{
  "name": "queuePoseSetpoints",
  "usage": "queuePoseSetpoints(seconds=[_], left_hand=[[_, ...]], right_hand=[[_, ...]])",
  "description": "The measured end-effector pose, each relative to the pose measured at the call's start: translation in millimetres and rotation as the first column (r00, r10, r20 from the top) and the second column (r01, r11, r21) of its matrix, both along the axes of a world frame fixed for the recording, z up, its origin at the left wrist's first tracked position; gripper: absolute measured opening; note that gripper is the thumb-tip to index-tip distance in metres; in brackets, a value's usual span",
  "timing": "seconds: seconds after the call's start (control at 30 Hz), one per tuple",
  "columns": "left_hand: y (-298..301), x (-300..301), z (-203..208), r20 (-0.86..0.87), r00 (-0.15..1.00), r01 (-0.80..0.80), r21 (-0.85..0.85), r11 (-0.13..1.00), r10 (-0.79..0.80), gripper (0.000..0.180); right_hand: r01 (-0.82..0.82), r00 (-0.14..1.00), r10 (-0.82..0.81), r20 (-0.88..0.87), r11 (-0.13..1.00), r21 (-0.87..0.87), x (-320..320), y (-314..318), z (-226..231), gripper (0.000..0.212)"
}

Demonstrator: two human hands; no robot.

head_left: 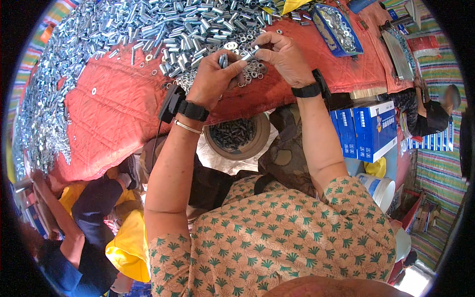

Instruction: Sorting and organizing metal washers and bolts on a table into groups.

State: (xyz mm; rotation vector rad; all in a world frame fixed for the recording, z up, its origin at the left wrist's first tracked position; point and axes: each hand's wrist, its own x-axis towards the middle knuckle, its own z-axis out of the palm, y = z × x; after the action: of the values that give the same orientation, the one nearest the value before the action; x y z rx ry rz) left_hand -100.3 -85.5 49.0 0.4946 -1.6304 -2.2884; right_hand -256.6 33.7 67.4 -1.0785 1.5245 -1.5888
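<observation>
Both hands are raised over the near edge of a red cloth-covered table [114, 104]. My left hand [213, 76] is closed round a shiny metal sleeve [223, 60], which sticks up between the fingers. Its thumb points toward a small silvery part [252, 52] between the two hands. My right hand [283, 58] pinches that part between thumb and forefinger; its exact kind is too small to make out. Washers and nuts [253, 72] lie beneath the fingers, and a big heap of metal sleeves [163, 24] spreads behind and to the left.
Below the table edge stands a bucket [265, 136] of dark metal pieces. A blue tray [324, 32] of washers sits at the far right, with blue boxes [363, 131] nearer. Co-workers are at the left, by a sleeved arm [69, 237], and right, in dark clothing [430, 119].
</observation>
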Motion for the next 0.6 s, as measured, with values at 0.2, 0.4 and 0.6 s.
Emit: queuePoseSetpoints(seconds=[0.2,0.4,0.6], left_hand=[[2.0,1.2,5.6,-0.006,1.000,-0.015,0.024,1.000,0.015,0.010],[-6.2,4.5,7.7,0.007,1.000,0.028,-0.024,0.999,-0.027,0.009],[-5.7,9.4,4.5,-0.009,0.992,0.123,0.135,0.983,-0.123,0.011]], right_hand=[[-0.016,1.000,0.015,-0.024,0.999,-0.040,-5.1,1.3,-13.4,0.013],[-0.006,0.997,0.007,0.083,1.000,-0.015,3.7,1.1,-2.3,0.018],[-0.121,0.993,0.121,0.005,0.993,0.011,1.7,3.4,8.3,0.019]])
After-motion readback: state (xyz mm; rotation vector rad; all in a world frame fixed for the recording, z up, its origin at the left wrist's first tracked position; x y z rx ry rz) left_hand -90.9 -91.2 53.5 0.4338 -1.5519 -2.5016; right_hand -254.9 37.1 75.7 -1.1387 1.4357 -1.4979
